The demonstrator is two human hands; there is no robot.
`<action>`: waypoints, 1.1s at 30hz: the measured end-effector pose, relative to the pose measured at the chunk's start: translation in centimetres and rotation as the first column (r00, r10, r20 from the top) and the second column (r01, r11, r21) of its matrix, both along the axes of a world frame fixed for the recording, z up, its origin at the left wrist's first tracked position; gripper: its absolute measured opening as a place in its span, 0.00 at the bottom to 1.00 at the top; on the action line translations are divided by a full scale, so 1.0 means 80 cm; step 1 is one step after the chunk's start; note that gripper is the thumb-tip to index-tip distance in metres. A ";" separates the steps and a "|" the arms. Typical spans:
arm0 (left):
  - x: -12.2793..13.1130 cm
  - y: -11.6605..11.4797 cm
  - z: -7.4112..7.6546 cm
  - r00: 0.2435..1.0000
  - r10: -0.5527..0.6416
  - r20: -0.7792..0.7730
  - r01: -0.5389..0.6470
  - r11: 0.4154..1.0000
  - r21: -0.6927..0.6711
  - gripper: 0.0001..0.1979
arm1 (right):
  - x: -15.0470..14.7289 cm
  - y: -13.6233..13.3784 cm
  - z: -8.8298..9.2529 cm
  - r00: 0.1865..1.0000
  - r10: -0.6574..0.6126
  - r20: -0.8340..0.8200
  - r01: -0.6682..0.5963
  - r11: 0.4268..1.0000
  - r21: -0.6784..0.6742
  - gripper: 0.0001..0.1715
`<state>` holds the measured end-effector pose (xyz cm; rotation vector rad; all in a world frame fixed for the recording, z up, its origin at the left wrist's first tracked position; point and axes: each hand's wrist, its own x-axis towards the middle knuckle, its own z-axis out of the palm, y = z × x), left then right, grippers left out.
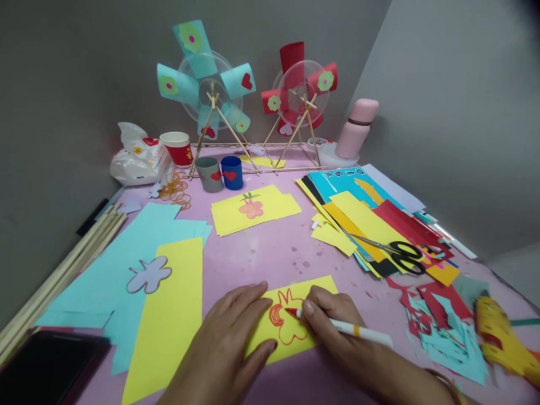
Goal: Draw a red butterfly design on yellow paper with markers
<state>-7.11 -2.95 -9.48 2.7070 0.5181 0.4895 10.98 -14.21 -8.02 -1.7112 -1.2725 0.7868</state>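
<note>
My left hand [230, 337] lies flat with fingers spread on a small yellow paper [314, 287] on the pink table [274, 253], holding it down. My right hand [333, 326] is closed in a writing grip on a white marker [363, 332] with a red tip. The tip touches a red flower outline [291, 326] drawn on the yellow paper, partly filled with red at its left petal.
Scissors [400, 253] lie on a stack of coloured papers at right. A yellow glue gun [502, 337] and paper scraps are at far right. Blue and yellow sheets, wooden sticks [54, 275] and a dark tablet are at left. Two paper wheels, cups and a pink bottle stand behind.
</note>
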 end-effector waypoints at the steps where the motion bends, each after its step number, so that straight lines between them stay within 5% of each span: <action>1: 0.000 0.000 0.000 1.000 -0.001 0.001 0.001 1.000 0.001 0.19 | 0.000 0.001 -0.001 1.000 0.005 0.003 -0.005 1.000 0.002 0.19; 18: 0.001 0.001 0.001 1.000 -0.021 -0.023 0.021 1.000 0.005 0.18 | 0.003 0.003 0.006 0.992 0.123 -0.002 -0.123 0.992 0.004 0.18; 28: -0.001 0.000 0.000 1.000 -0.007 -0.012 0.007 1.000 0.008 0.19 | 0.003 -0.003 -0.003 0.996 -0.026 -0.081 0.026 1.000 0.001 0.20; 33: 0.000 0.001 0.000 1.000 -0.010 -0.019 0.010 1.000 0.012 0.19 | 0.002 -0.002 -0.001 0.999 -0.006 -0.039 0.006 1.000 0.004 0.19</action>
